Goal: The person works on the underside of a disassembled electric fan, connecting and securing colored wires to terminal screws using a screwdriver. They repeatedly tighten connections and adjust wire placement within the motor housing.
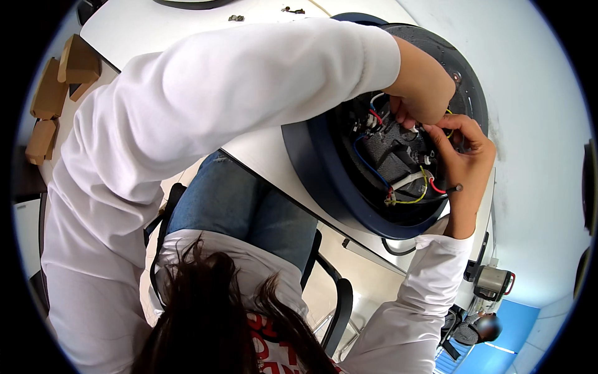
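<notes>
Dark hair [205, 311] hangs nearest, with white sleeves [205, 87] around it. Right under both hands is a big, round, dark blue tub [314, 165] with wires [408, 180] inside. The left hand [434, 93] has curled fingers, and the right hand [471, 149] bends its thumb and finger close to them; I can't tell what either one grips. The tub sits near the edge of a white table [134, 34], which stretches away left; a pale wall [536, 131] is near its right side.
</notes>
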Action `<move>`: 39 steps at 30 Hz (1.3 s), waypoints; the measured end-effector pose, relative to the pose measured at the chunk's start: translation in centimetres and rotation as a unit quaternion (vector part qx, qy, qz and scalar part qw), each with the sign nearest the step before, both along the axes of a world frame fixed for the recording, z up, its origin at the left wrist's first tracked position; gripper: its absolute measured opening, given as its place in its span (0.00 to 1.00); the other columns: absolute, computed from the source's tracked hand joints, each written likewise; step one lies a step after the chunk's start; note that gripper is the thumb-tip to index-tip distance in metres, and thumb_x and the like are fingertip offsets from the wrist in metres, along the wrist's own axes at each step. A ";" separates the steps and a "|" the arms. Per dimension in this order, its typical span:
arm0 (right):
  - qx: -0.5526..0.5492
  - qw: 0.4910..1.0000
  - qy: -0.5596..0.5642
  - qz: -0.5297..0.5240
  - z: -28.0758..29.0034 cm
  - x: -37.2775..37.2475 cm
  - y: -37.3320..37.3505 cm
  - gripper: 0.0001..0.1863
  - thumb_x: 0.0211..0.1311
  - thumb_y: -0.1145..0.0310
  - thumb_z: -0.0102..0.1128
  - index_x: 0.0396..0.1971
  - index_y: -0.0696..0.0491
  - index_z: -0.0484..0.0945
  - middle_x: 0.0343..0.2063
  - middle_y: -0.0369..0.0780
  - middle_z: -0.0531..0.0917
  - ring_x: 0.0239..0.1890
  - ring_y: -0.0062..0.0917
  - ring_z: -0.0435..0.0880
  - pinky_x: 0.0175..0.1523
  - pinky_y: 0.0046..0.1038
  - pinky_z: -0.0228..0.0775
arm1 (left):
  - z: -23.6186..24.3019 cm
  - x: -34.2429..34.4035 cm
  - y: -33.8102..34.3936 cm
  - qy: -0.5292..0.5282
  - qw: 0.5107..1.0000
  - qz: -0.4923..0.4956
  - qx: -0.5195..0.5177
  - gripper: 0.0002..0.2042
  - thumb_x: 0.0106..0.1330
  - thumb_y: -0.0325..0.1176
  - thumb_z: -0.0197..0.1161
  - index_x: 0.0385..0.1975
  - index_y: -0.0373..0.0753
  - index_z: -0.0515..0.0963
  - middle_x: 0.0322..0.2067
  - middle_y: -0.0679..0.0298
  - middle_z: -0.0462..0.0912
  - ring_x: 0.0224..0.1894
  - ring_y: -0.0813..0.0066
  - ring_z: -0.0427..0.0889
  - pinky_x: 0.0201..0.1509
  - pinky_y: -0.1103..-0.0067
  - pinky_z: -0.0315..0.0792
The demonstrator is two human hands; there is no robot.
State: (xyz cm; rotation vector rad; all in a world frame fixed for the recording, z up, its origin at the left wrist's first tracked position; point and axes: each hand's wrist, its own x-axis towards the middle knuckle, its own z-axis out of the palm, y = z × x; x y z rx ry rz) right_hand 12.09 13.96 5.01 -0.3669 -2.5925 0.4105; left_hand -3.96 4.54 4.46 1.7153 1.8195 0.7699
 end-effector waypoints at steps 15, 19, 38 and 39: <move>-0.022 0.999 -0.044 0.012 0.6 0.3 -0.4 0.06 0.52 0.79 0.69 0.31 0.57 0.84 0.28 0.36 0.84 0.27 0.19 0.71 0.33 0.20 0.63 | -0.2 -0.2 -0.3 -0.010 0.999 -0.039 0.030 0.08 0.57 0.27 0.54 0.22 0.32 0.79 0.23 0.60 0.85 0.26 0.71 0.85 0.32 0.76 0.76; 0.002 0.998 -0.063 0.010 0.7 -0.1 -0.3 0.05 0.53 0.78 0.68 0.31 0.58 0.82 0.27 0.37 0.83 0.26 0.20 0.73 0.33 0.21 0.64 | -0.1 -0.4 -0.4 -0.029 0.998 -0.045 0.019 0.09 0.58 0.27 0.53 0.22 0.31 0.79 0.23 0.60 0.85 0.26 0.71 0.84 0.32 0.76 0.76; 0.182 0.974 -0.090 0.101 1.7 -0.7 -1.2 0.07 0.54 0.78 0.66 0.33 0.59 0.79 0.31 0.42 0.81 0.28 0.37 0.81 0.34 0.28 0.72 | 0.3 -0.2 -0.2 -0.005 0.999 -0.032 -0.010 0.10 0.60 0.30 0.56 0.26 0.30 0.81 0.23 0.58 0.85 0.27 0.72 0.85 0.33 0.77 0.76; 0.160 0.978 -0.100 0.094 1.8 -0.8 -1.1 0.06 0.54 0.78 0.66 0.32 0.59 0.79 0.30 0.42 0.81 0.27 0.36 0.80 0.34 0.27 0.71 | 0.2 -0.2 -0.2 -0.011 1.000 -0.026 -0.007 0.10 0.59 0.30 0.56 0.26 0.30 0.81 0.23 0.58 0.85 0.27 0.71 0.85 0.34 0.77 0.76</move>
